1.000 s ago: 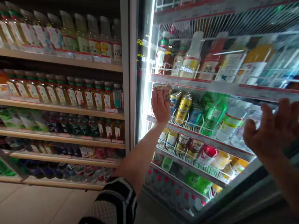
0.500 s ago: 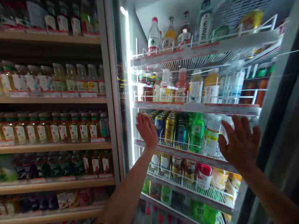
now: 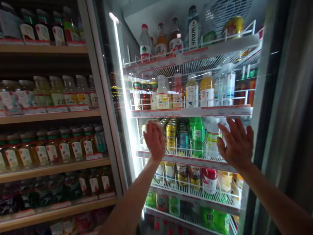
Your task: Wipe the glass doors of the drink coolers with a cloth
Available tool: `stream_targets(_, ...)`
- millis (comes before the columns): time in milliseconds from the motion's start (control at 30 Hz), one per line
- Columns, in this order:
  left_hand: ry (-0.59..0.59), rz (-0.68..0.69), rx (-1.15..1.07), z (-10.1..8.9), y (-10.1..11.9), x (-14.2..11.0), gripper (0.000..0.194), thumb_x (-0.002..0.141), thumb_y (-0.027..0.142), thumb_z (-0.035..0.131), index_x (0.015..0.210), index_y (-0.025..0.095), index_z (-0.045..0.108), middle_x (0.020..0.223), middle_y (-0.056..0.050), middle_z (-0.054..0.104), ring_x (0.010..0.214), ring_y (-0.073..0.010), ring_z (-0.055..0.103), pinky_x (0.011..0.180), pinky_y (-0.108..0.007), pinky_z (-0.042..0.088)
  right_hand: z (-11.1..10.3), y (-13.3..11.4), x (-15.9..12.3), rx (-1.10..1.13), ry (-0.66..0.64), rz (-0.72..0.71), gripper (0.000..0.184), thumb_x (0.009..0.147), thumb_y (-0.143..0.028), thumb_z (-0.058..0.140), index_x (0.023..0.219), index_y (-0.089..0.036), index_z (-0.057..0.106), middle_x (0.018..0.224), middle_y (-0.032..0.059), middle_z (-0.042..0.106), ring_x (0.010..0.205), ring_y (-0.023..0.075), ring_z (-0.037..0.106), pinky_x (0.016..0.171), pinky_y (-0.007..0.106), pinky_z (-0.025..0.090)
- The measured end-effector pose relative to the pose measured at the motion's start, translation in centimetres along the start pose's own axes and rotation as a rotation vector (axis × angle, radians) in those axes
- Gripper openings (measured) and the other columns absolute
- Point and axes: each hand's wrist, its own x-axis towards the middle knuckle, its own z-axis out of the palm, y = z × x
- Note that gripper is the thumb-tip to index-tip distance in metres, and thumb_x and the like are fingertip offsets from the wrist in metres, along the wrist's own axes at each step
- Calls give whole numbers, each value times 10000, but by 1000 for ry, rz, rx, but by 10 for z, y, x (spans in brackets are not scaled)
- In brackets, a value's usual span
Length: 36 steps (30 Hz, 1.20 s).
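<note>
Both of my hands are raised before a lit drinks fridge. My left hand (image 3: 156,139) is open and somewhat blurred, with nothing visible in it, in front of the left end of the can shelf. Beside it show a gold can (image 3: 171,134) and a blue can (image 3: 183,138). Fingers spread, my right hand (image 3: 236,143) holds nothing and covers the right end of that shelf. A clear bottle with a yellow-green label (image 3: 212,138) and a green bottle (image 3: 197,137) stand just left of it. Whether either hand touches the fridge glass, I cannot tell.
Wire fridge shelves above hold a WAVE bottle (image 3: 193,29), an orange drink bottle (image 3: 207,89) and others. Lower down stands a red and white tub (image 3: 209,180). A bright light strip (image 3: 121,75) runs along the fridge's left side. Wooden shelves (image 3: 49,116) with bottled drinks stand at left.
The view has turned, so the fridge sits further left. My left hand now shows more upright with its fingers up. My right hand has come further left in view, still spread.
</note>
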Motion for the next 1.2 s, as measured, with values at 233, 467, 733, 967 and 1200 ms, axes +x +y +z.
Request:
stream_targets(233, 189, -61, 56, -8, -21, -3, 479, 923, 264, 300, 1398, 198, 305, 1463, -109, 328, 1387, -193, 227, 1121, -447, 211, 0, 1, -2, 20, -29, 41, 452, 853, -291, 466, 1297, -206, 470, 1426, 83, 399, 1330, 267, 344, 1104, 491, 216)
stream_targets(467, 2, 205, -27, 3, 15, -11, 506, 895, 276, 384, 1396, 242, 316, 1453, -73, 358, 1391, -197, 215, 1139, -447, 166, -3, 0, -1, 0, -35, 38, 474, 851, -286, 486, 1317, -207, 445, 1429, 83, 396, 1342, 253, 325, 1117, 462, 208)
stream_targets(733, 348, -272, 2, 0, -36, -6, 488, 927, 296, 297, 1391, 148, 325, 1473, -151, 292, 1399, -220, 187, 1132, -469, 153, -2, 0, 0, 3, 10, 13, 485, 846, -277, 487, 1322, -193, 448, 1407, 102, 424, 1331, 268, 344, 1106, 470, 226)
stream_targets(967, 19, 274, -62, 2, -2, -5, 450, 887, 307, 409, 1334, 258, 420, 1417, -61, 417, 1373, -197, 262, 1143, -433, 156, 0, 3, -1, -19, 17, -26, 492, 839, -265, 486, 1323, -193, 439, 1411, 102, 417, 1321, 272, 358, 1100, 463, 231)
stream_targets(1200, 367, -326, 47, -6, -43, 12, 464, 916, 277, 320, 1357, 149, 379, 1439, -156, 357, 1367, -239, 275, 1094, -472, 248, 1, 1, -1, -41, 26, -20, 467, 847, -265, 470, 1306, -185, 449, 1396, 107, 435, 1316, 270, 364, 1099, 454, 228)
